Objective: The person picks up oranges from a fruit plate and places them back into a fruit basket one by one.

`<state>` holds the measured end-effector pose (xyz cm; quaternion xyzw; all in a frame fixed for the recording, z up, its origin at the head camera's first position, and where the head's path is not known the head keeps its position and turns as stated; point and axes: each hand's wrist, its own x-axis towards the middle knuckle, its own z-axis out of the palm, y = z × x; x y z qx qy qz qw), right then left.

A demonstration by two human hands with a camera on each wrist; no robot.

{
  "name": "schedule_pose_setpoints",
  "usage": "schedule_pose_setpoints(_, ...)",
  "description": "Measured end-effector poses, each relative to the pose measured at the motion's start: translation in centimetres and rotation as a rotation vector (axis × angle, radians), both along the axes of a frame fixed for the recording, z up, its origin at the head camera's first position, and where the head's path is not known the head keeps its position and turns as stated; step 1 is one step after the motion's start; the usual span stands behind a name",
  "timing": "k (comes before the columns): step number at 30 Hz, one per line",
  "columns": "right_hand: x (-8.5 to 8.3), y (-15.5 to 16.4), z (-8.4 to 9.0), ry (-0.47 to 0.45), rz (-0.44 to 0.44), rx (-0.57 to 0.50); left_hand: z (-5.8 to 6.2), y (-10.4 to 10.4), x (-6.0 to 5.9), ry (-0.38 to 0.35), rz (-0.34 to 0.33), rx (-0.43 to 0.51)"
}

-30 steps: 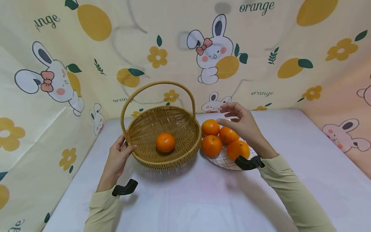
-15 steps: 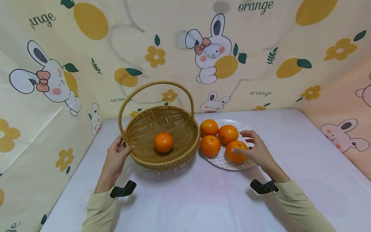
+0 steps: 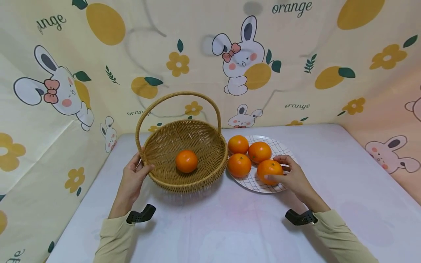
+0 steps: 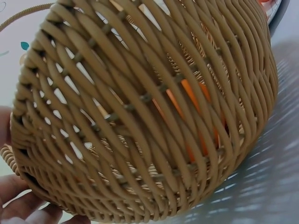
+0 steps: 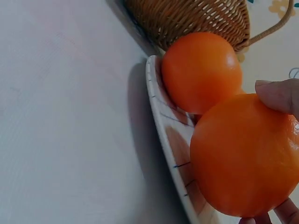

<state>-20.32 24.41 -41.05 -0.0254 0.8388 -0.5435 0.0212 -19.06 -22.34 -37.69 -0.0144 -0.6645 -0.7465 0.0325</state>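
My left hand [image 3: 132, 179] grips the left rim of a woven wicker basket [image 3: 164, 146], thumb inside and fingers outside near the foot of its arched handle. Inside the basket lies one orange [image 3: 186, 161], glimpsed through the weave in the left wrist view. At the right, a round plate [image 3: 251, 184] with a grid pattern carries several oranges. My right hand [image 3: 297, 180] holds the plate's front-right orange [image 3: 269, 171] between thumb and fingers. In the right wrist view the thumb lies on one side of this orange [image 5: 243, 158], and fingertips show on the other side.
Close to the basket's right side, the plate also bears a front-left orange [image 3: 239, 165], a back-left orange [image 3: 238, 144] and a back orange [image 3: 260, 152]. A printed cloth backdrop [image 3: 204, 62] rises behind the white table [image 3: 210, 233].
My right hand has come down from above the back of the plate to its front right, and now holds the orange there. My left hand keeps its grip on the basket.
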Motion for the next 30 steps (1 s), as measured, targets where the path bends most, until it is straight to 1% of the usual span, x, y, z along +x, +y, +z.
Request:
schedule_pose_setpoints(2,0.1,0.0,0.2,0.009,-0.002,-0.005,-0.1,0.0,-0.1,-0.002,0.004,-0.005)
schedule_pose_setpoints(5,0.1,-0.1,0.9,0.035,-0.01,-0.015,-0.1,-0.1,-0.1,-0.005,0.01,-0.005)
schedule_pose_setpoints(8,0.1,-0.3,2.3,0.071,-0.021,-0.041,-0.1,-0.1,-0.1,-0.01,0.015,-0.002)
schedule_pose_setpoints(12,0.1,-1.0,4.7,0.117,-0.008,-0.115,-0.1,-0.2,-0.2,-0.01,0.02,-0.007)
schedule_pose_setpoints(16,0.0,-2.6,7.0,0.141,0.044,-0.171,-0.2,-0.1,-0.3,0.007,0.015,-0.003)
schedule_pose_setpoints(21,-0.4,-5.4,9.6,0.133,0.137,-0.213,-0.5,-0.1,-0.4,0.014,0.002,0.009)
schedule_pose_setpoints(26,-1.1,-8.1,11.1,0.106,0.211,-0.226,-0.5,-0.2,-0.4,0.013,0.003,0.006)
schedule_pose_setpoints(30,-1.6,-10.3,12.2,0.067,0.277,-0.248,-0.4,-0.3,-0.3,0.01,0.003,0.003)
